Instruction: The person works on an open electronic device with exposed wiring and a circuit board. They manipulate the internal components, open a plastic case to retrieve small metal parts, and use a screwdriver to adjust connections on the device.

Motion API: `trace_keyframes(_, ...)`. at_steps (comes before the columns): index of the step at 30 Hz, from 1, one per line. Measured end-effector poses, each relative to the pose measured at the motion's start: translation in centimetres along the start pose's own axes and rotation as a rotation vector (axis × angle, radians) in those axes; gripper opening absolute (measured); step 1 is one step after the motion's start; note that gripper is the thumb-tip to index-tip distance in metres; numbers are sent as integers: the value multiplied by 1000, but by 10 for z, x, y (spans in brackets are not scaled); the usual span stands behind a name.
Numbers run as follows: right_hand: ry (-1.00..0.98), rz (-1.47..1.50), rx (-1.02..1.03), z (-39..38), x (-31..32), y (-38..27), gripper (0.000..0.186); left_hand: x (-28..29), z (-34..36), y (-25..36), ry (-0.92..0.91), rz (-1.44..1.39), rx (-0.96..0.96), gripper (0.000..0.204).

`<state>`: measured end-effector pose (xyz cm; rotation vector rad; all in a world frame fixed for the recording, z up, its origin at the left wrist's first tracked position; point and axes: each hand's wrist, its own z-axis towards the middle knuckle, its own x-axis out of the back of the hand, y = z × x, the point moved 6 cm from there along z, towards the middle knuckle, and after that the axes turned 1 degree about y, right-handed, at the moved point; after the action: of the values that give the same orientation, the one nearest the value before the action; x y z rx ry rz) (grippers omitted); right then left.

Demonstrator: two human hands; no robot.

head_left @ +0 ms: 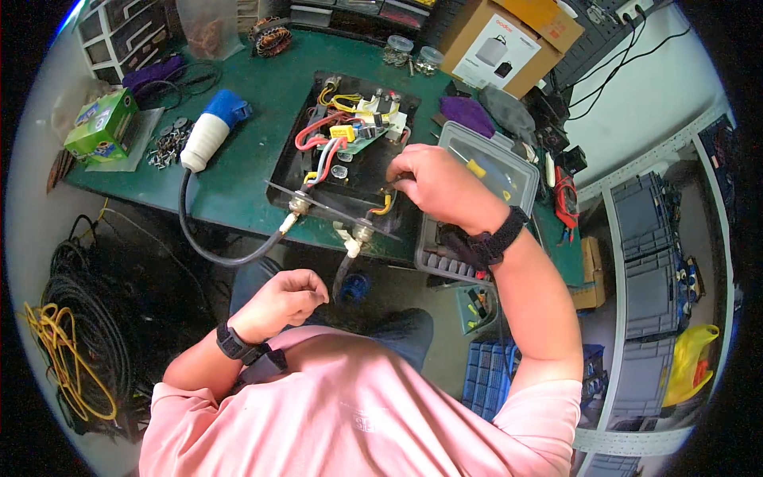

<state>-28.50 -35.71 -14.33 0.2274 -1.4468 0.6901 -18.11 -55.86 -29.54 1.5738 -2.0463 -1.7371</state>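
An open black metal enclosure (pixel 302 121) lies on the bench, with a green circuit board (pixel 367 144), a yellow block-shaped component (pixel 342 133) and red, white and yellow wires inside. My right hand (pixel 433 179) is over its right edge, fingers curled into a pinch; whatever they hold is hidden. Along the enclosure's near side runs a thin end plate (pixel 330 209), tilted, with two metal cable glands in it. My left hand (pixel 288 299) hovers in front of the bench edge, closed; its fingertips hide any contents. A black cable (pixel 230 258) links the left gland to a blue-and-white industrial plug (pixel 213 127).
A grey-lidded clear organizer case (pixel 520 171) stands open at the right, near a cardboard box (pixel 520 40) and two small jars (pixel 428 60). Screws (pixel 169 143) and a green box (pixel 101 126) lie left. Coiled cables (pixel 87 318) sit below; shelves with grey crates (pixel 648 290) line the right.
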Motion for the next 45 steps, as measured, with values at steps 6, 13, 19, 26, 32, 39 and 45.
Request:
trace_keyframes(6, -3, -28, 16, 2, -4, -1, 10, 1, -2, 0, 15, 1, -4, 5)
trace_keyframes(13, -46, -145, -13, 5, -4, -2, 10, -1, -3, 0, 24, 14, -8, 5)
trace_keyframes(19, -58, -218, 8, 7, -7, -3, 13, -3, -4, 3, 35, -7, -9, 6)
trace_keyframes(26, -41, -37, -57, 3, -2, 0, 12, -3, -6, 3, 38, 11, -21, 6)
trace_keyframes(32, 15, -69, 23, 1, -4, -2, 15, -6, -5, 2, 31, 15, -22, 6)
trace_keyframes(39, 82, 94, -57, -8, -12, 1, 15, -3, -5, -1, 2, 5, -14, 6)
trace_keyframes(45, 106, 93, -35, -11, -14, 3, 16, -4, -4, -2, 21, 12, 0, 6)
